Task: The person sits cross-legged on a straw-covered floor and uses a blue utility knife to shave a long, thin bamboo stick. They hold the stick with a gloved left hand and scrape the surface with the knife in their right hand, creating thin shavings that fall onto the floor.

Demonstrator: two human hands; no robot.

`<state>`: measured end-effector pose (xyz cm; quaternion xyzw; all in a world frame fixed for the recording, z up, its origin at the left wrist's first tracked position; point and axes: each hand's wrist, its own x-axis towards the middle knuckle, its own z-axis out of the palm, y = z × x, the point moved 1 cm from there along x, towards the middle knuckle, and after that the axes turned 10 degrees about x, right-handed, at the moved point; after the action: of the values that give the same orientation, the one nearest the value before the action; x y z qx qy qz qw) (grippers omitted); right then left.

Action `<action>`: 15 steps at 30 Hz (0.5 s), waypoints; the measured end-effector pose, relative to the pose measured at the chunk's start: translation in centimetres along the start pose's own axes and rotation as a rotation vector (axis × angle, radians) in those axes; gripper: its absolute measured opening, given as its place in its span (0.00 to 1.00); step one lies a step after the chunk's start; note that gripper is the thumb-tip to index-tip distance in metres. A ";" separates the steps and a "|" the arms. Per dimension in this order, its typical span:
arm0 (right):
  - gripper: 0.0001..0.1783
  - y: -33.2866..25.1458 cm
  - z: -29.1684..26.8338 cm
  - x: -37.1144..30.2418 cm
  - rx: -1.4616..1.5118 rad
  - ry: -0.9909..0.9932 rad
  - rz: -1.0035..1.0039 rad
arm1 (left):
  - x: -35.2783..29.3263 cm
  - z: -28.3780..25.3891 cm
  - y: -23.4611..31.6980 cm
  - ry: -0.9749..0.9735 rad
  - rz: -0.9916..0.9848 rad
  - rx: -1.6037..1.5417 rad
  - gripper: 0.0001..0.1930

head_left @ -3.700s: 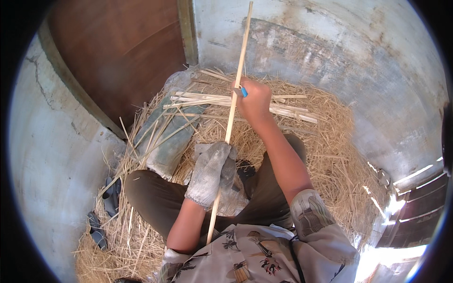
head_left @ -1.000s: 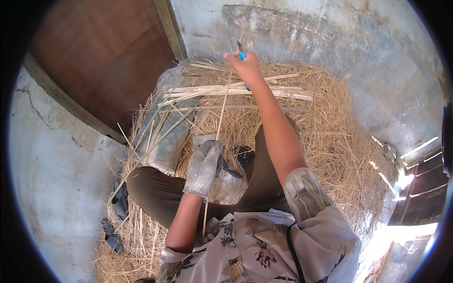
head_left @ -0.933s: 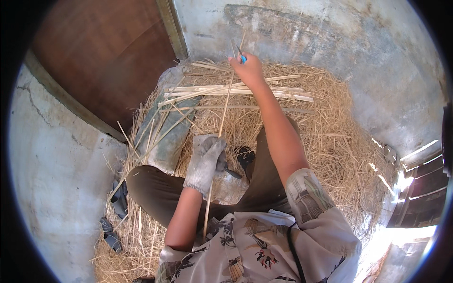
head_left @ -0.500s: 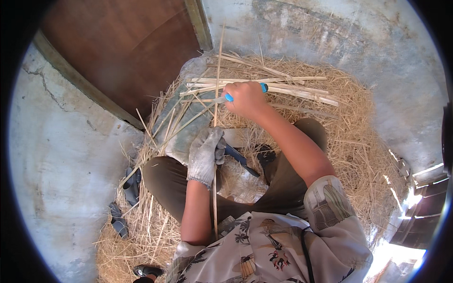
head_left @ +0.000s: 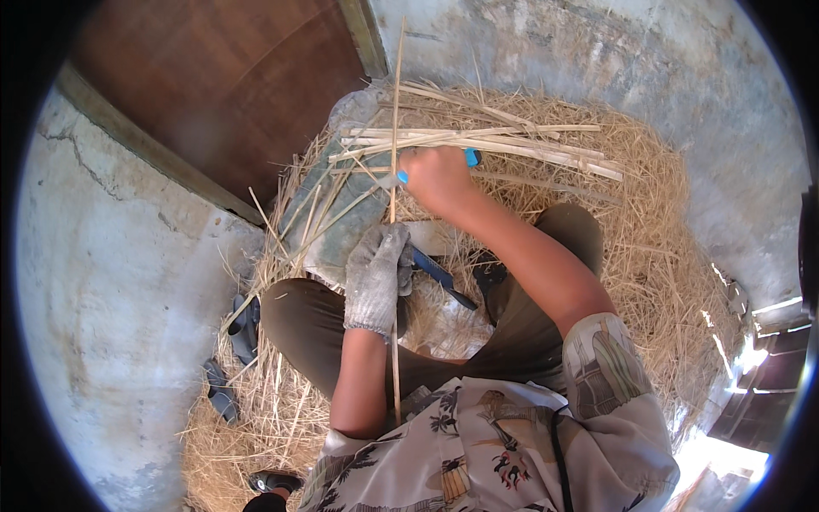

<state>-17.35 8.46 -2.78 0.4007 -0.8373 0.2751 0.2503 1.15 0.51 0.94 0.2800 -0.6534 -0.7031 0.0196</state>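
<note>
My left hand (head_left: pixel 374 271), in a grey-white knit glove, is closed around a long thin bamboo strip (head_left: pixel 396 94) that runs upright from my lap toward the wall. Farther up the strip, my bare right hand (head_left: pixel 438 182) grips a knife (head_left: pixel 473 157) by its blue and black handle. The short visible part of its blade lies across the strip, or just at it; the exact contact is too small to tell. Beyond my right hand lies a bundle of pale split strips (head_left: pixel 546 152). A dark blue, long object (head_left: pixel 439 274) is beside my gloved hand.
I sit cross-legged on straw-like shavings (head_left: pixel 640 247). A greenish-grey mat or sack (head_left: pixel 345 218) lies ahead on the left. Dark shoes (head_left: pixel 220 390) are by the left wall. A brown door panel (head_left: pixel 222 94) and a rough plaster wall (head_left: pixel 597 51) stand close. Another person's foot (head_left: pixel 277 481) shows lower left.
My right hand has shifted slightly left with the knife, bringing its handle end closer to the strip. The gloved hand keeps its hold. The whole view has shifted a little.
</note>
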 end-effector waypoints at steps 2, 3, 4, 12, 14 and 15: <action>0.04 1.4 -0.7 0.9 -0.016 0.013 0.158 | -1.0 0.4 0.3 -0.060 -0.035 0.020 0.10; 0.04 2.1 -1.1 1.4 -0.008 0.008 0.151 | -1.5 0.6 0.4 -0.066 -0.030 0.030 0.10; 0.04 3.0 -1.6 1.8 0.001 0.003 0.143 | -2.0 1.0 0.4 -0.072 -0.024 0.041 0.11; 0.05 4.8 -2.1 3.0 -0.089 0.048 0.333 | -3.3 0.3 -1.3 0.068 0.199 0.416 0.15; 0.07 7.2 -3.4 3.8 -0.114 0.069 0.435 | -5.6 0.2 -1.8 0.055 0.167 0.464 0.15; 0.07 7.9 -4.0 4.1 -0.114 0.067 0.495 | -6.9 0.0 -2.2 0.051 0.148 0.484 0.15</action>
<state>-25.21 13.12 0.67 0.1597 -0.9152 0.2936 0.2251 7.70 3.53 1.41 0.2456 -0.8208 -0.5154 0.0196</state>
